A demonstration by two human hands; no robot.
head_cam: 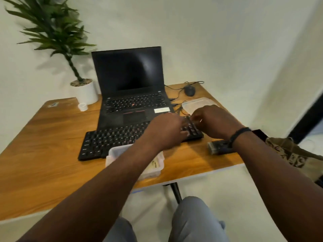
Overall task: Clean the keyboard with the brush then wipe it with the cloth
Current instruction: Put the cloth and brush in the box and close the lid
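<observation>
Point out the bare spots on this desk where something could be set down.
Widest bare wood: left of the keyboard and laptop, running to the near edge of the desk. A smaller patch lies between the tub and the brush. The right rear is crowded: lid, mouse, cables, both hands.

A black keyboard [111,139] is laid flat on the surface, just near of an open laptop, its right end partly hidden. A dark brush [216,147] is seen lying right of it, near the edge.
</observation>
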